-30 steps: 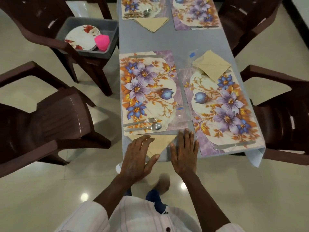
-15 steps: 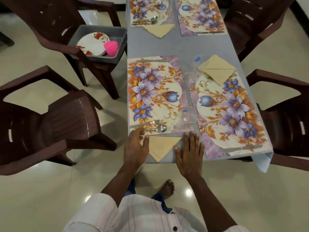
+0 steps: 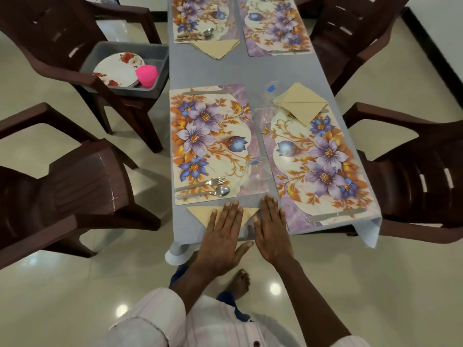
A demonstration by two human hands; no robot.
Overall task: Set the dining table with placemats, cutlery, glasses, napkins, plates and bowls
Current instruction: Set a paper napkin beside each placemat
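A tan folded napkin (image 3: 200, 213) lies at the near edge of the table, just below the near-left floral placemat (image 3: 210, 144). My left hand (image 3: 221, 237) rests flat on the napkin, fingers spread, covering its middle. Beside it my right hand (image 3: 271, 229) lies flat on the blue tablecloth (image 3: 210, 71), fingers together. A fork (image 3: 203, 184) and spoon (image 3: 208, 192) sit on the placemat's near edge, a knife (image 3: 208, 92) at its far edge. A clear glass (image 3: 259, 169) stands between the two near placemats.
The near-right placemat (image 3: 318, 161) carries a knife (image 3: 335, 214), a folded napkin (image 3: 300, 102) and a glass (image 3: 271, 90). Two more set placemats lie at the far end. A grey bin (image 3: 160, 71) with plates (image 3: 117, 68) and a pink bowl (image 3: 146, 74) sits on a chair. Brown chairs ring the table.
My left hand slid right from the napkin's left corner onto its middle. My right hand stayed flat beside it.
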